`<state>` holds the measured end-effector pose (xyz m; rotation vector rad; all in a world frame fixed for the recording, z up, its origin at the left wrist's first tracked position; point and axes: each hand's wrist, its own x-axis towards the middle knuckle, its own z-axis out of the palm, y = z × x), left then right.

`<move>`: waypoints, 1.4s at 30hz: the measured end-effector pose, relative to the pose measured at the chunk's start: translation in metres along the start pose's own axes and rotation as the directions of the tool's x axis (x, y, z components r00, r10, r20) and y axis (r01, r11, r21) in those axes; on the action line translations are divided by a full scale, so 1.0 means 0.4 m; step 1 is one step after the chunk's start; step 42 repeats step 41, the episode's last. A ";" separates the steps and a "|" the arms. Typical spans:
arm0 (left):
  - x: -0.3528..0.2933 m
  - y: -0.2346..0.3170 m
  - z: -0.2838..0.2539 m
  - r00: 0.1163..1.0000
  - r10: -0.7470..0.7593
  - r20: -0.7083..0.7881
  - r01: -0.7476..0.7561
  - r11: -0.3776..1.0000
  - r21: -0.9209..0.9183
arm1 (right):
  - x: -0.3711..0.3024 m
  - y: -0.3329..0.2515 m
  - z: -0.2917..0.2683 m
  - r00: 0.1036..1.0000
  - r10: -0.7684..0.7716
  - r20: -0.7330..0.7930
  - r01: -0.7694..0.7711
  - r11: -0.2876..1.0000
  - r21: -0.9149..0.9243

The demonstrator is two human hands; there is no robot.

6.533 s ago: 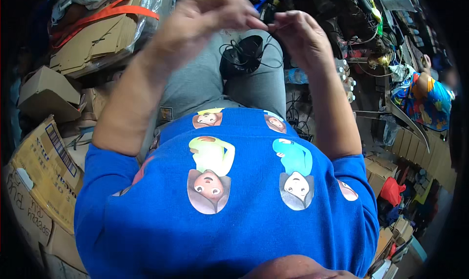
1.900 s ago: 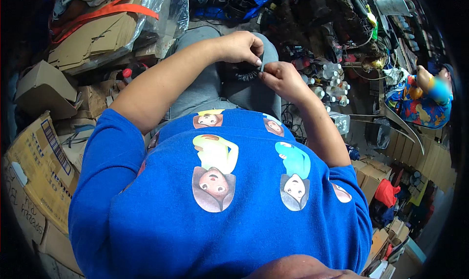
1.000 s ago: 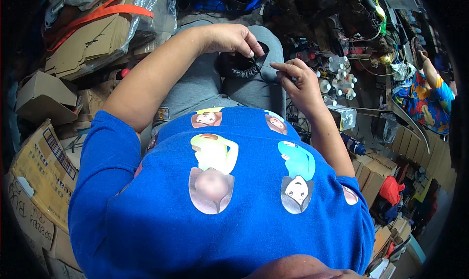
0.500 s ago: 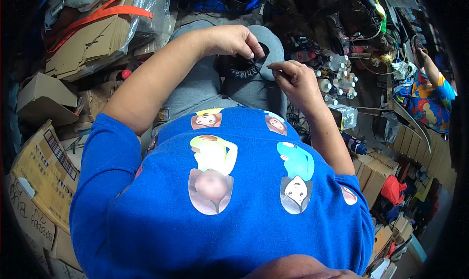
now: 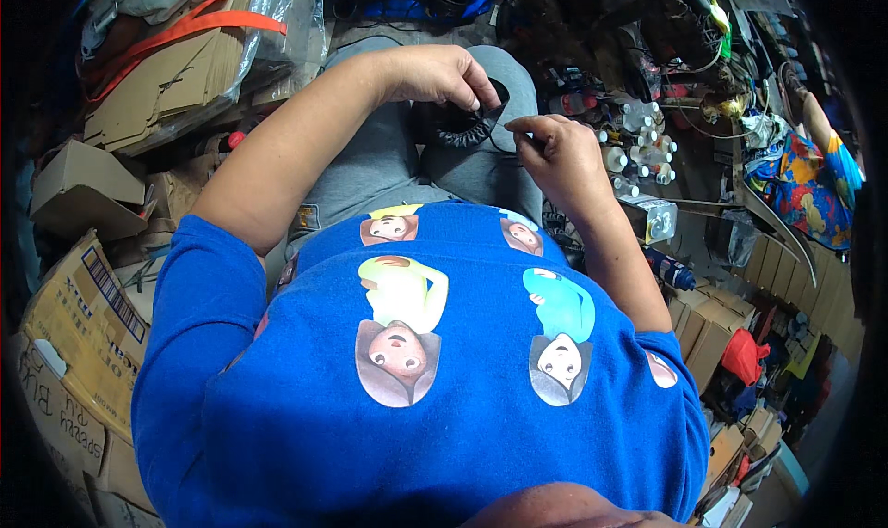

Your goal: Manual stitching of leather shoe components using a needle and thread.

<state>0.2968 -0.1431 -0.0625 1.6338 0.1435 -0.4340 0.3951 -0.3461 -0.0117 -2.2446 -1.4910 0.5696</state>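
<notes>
A black piece of material with a gathered, ruffled edge (image 5: 462, 139) lies over my lap, between my knees. The fingers and thumb of my left hand (image 5: 446, 77) pinch its upper part from above. To its right is my right hand (image 5: 561, 153), thumb and forefinger pressed together close to the material. A thin dark strand seems to run from the ruffled edge toward these fingers, but what they hold is too small to make out. My grey trousers (image 5: 370, 158) are beneath both hands.
Several bottles with white caps (image 5: 638, 149) stand to the right, near a curved blade-like metal piece (image 5: 777, 227). Stacked cardboard (image 5: 176, 84) and an opened carton (image 5: 92, 186) are on the left. Another person's arm and colourful sleeve (image 5: 842, 172) show at the far right.
My hands have hardly moved; both keep their pinch beside the black material. At the far right, the other person's arm has shifted slightly.
</notes>
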 end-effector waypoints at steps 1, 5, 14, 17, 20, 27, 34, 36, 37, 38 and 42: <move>0.003 -0.002 0.000 1.000 0.001 0.001 -0.001 1.000 0.000 | 0.000 0.005 0.007 1.000 -0.014 -0.004 0.014 1.000 0.004; 0.016 -0.010 -0.007 1.000 -0.018 0.014 0.018 1.000 -0.020 | 0.006 0.020 0.012 0.997 -0.071 -0.018 0.072 0.993 0.095; 0.024 -0.010 -0.010 1.000 -0.012 0.028 0.012 1.000 0.006 | 0.018 0.028 0.008 0.981 -0.192 -0.024 0.192 0.981 -0.012; 0.019 -0.018 -0.012 0.999 0.004 0.043 -0.003 0.999 -0.042 | -0.002 0.051 0.040 0.984 -0.168 -0.063 0.174 0.980 0.095; 0.021 -0.021 -0.012 0.998 -0.004 0.055 0.008 0.997 -0.071 | -0.002 0.048 0.040 0.982 -0.178 -0.066 0.181 0.983 0.040; 0.043 -0.005 -0.011 0.998 0.046 0.039 -0.048 0.997 0.068 | 0.027 0.037 0.023 0.997 -0.064 0.041 0.056 0.982 0.182; 0.052 -0.015 -0.015 0.988 0.125 0.085 -0.135 0.984 0.115 | 0.050 0.142 0.050 0.942 0.045 0.333 -0.269 0.694 0.668; 0.042 -0.006 -0.022 0.981 0.166 0.105 -0.183 0.966 0.181 | 0.053 0.149 0.046 0.932 0.050 0.358 -0.294 0.679 0.672; 0.043 -0.008 -0.022 0.981 0.168 0.102 -0.184 0.966 0.182 | 0.055 0.154 0.046 0.922 0.056 0.383 -0.321 0.662 0.677; 0.047 -0.008 -0.021 0.983 0.147 0.109 -0.166 0.969 0.184 | 0.057 0.162 0.049 0.923 0.055 0.381 -0.319 0.665 0.675; 0.048 -0.008 -0.024 0.990 0.085 0.111 -0.106 0.976 0.193 | 0.062 0.182 0.061 0.915 0.027 0.403 -0.335 0.607 0.721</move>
